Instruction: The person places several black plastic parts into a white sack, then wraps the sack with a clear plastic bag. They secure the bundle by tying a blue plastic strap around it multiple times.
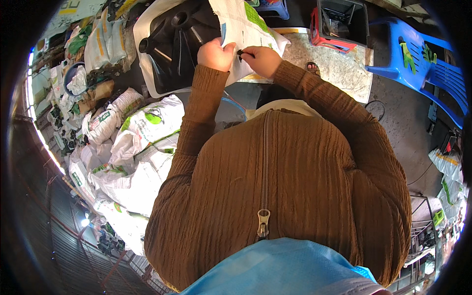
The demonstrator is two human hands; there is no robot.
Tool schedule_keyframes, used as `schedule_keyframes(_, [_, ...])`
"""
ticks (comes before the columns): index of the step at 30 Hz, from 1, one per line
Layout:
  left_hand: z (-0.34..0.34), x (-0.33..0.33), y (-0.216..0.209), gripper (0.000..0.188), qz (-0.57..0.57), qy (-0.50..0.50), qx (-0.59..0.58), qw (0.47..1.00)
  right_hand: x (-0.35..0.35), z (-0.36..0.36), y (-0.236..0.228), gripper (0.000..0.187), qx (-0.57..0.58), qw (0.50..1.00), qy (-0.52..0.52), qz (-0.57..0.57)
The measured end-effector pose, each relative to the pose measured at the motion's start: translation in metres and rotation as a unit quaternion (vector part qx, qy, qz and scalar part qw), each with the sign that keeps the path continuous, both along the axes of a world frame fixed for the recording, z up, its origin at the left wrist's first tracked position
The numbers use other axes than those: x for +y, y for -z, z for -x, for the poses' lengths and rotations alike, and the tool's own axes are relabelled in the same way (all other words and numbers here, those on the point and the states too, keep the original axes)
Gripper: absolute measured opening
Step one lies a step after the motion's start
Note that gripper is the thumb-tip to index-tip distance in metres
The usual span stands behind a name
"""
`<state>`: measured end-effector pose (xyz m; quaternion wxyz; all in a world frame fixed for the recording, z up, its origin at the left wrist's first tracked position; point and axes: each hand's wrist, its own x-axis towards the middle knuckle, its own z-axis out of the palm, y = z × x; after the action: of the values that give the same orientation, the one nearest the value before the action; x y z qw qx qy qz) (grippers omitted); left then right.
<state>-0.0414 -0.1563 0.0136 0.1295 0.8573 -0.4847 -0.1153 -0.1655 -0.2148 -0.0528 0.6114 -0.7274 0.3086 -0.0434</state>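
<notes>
Large black plastic parts (162, 46) with round tubular ends lie in an opened white sack (241, 24) at the top of the view. My left hand (216, 55) is closed at the right edge of the black parts, against the sack's folded side. What its curled fingers grip is hidden. Just to its right, my right hand (262, 61) pinches a small black piece (240, 54) between thumb and fingertips, over the white sack. The piece is too small to name.
Beyond my right hand is a pale worn board (339, 69), with a red crate (332, 43) and a black crate (346, 7) at its far side. A blue plastic chair (410, 56) holding gloves (407, 58) stands right. Stuffed white sacks (152, 123) pile up left.
</notes>
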Motion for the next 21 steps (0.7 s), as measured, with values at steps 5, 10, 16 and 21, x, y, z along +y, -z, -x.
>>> schedule_keyframes(5, [0.000,0.003,0.005,0.033,0.005,-0.020,0.016,1.000,0.004,0.006,0.006,0.033,-0.053,0.998,0.019,0.006])
schedule_keyframes(10, [0.004,0.000,-0.004,0.037,-0.011,-0.060,0.051,0.997,-0.018,0.020,0.004,0.030,-0.025,0.996,-0.079,0.023])
schedule_keyframes(16, [-0.034,0.073,-0.079,0.021,0.235,-0.153,-0.025,0.959,-0.103,0.038,-0.089,0.029,-0.010,0.994,0.050,-0.098])
schedule_keyframes(21, [-0.178,0.137,-0.119,0.024,0.098,-0.299,-0.172,0.934,-0.086,-0.036,-0.172,0.039,-0.268,0.939,-0.035,-0.212])
